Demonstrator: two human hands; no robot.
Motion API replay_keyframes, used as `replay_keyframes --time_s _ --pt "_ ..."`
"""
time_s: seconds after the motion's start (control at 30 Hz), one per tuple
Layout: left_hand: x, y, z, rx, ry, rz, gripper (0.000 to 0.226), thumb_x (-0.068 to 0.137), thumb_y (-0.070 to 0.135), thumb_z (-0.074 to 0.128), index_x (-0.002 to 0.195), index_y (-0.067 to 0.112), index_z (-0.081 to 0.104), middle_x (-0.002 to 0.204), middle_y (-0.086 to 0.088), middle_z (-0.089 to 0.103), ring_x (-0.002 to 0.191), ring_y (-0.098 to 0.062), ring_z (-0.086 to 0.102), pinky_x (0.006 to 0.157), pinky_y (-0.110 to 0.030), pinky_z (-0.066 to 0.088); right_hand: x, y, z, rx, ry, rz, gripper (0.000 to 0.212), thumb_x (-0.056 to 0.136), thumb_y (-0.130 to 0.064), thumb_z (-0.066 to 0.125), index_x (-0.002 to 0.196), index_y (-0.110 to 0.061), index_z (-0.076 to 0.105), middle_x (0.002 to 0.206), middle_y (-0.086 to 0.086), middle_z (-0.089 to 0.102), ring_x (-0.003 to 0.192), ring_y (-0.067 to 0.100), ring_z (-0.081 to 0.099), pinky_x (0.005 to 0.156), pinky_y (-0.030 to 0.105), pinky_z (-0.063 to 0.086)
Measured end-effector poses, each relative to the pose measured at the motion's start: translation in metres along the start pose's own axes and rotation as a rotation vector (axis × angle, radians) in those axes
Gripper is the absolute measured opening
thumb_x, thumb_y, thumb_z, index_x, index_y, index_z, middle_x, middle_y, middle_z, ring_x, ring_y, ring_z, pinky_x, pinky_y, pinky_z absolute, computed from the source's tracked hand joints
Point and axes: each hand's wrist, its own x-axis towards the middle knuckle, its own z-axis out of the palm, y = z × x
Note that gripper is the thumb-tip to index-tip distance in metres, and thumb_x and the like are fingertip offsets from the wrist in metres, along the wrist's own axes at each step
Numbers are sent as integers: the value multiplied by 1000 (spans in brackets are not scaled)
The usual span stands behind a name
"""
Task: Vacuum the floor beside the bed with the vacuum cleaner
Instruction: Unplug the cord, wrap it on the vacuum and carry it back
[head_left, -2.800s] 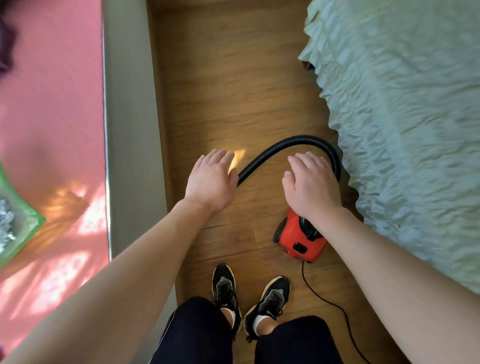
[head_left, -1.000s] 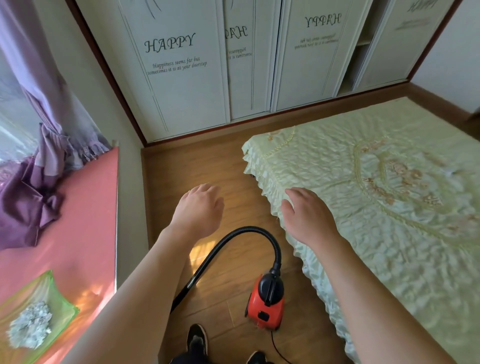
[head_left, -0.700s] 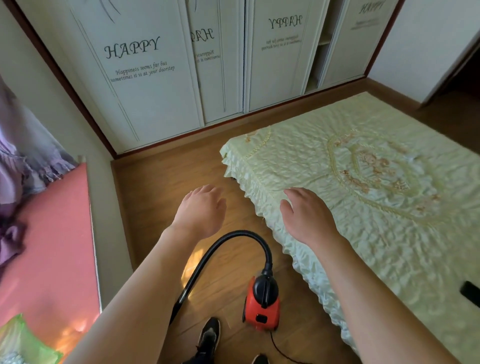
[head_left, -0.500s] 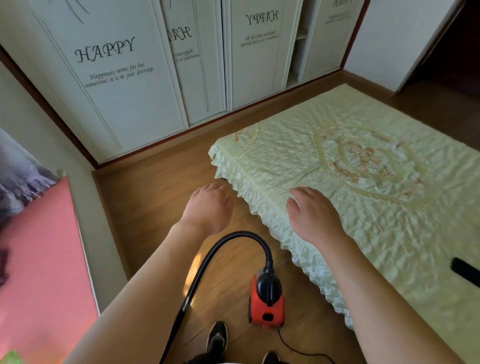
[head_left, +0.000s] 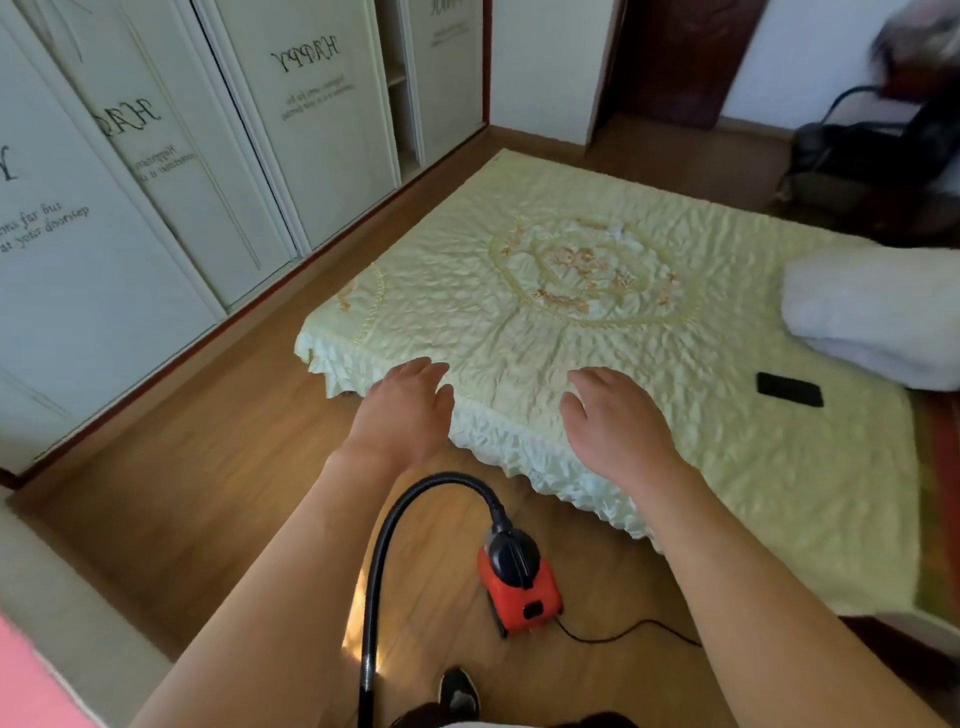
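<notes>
Both arms are reaching forward, palms down: the left hand (head_left: 402, 410) and the right hand (head_left: 618, 421) are hovering at mid-frame with fingers loosely spread, holding nothing. The red vacuum cleaner (head_left: 519, 584) is sitting on the wooden floor (head_left: 171, 467) at lower centre beside the bed (head_left: 571, 312), its black hose (head_left: 384, 545) arching leftward. A black phone (head_left: 789, 388) is lying on the bedspread at right. Since half a second ago, the view is swinging right, bringing in the phone and a white pillow (head_left: 872, 312).
</notes>
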Motion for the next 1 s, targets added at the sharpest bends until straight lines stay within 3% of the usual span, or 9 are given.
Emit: replay_keyframes --time_s 0.1,0.3,0.43,0.5,0.67,0.83,0.9,1.0 --pt "3 23 11 -3 -16 82 47 109 30 37 154 16 42 160 -6 40 149 -25 33 120 -38 25 -22 26 -9 4 35 69 43 106 -25 36 135 -2 56 139 11 58 131 28 49 109 38 38" --pt "-1 81 38 -10 -57 210 48 109 30 37 154 15 42 161 -6 39 150 -24 31 122 -38 24 -73 84 -25 5 131 222 32 101 -24 38 105 -4 63 101 8 64 102 31 59 89 42 47" --pt "-12 128 58 1 -107 291 48 109 31 36 155 16 41 162 -6 37 151 -24 30 122 -37 22 -110 122 -39 14 175 294 33 103 -24 39 110 -3 64 109 10 65 106 30 59 93 41 46" --pt "-17 153 68 13 -135 331 49 110 32 35 156 16 39 163 -5 36 151 -24 28 122 -36 21 -130 141 -44 27 189 342 32 102 -25 37 102 -6 63 101 7 64 99 28 59 87 38 45" --pt "-28 214 94 23 -176 447 48 110 30 35 156 16 39 163 -7 35 152 -24 28 121 -35 21 -176 187 -57 42 173 464 39 106 -26 37 125 -1 60 127 14 62 120 30 54 102 39 41" --pt "-34 264 115 32 -216 548 48 110 30 36 156 15 39 162 -8 36 152 -24 28 121 -35 21 -208 222 -71 30 200 543 43 107 -29 36 138 -5 54 137 11 58 128 27 51 107 36 37" --pt "-33 281 123 46 -228 589 48 110 29 36 155 15 39 161 -8 38 151 -25 30 120 -35 22 -218 235 -74 8 220 570 41 106 -28 38 132 -5 58 130 11 62 122 28 55 102 38 41" --pt "-27 305 133 65 -248 645 48 110 29 36 155 15 40 161 -8 39 150 -25 32 120 -34 22 -229 251 -80 -12 250 639 32 102 -26 39 106 -7 63 102 7 64 98 27 59 83 37 44"
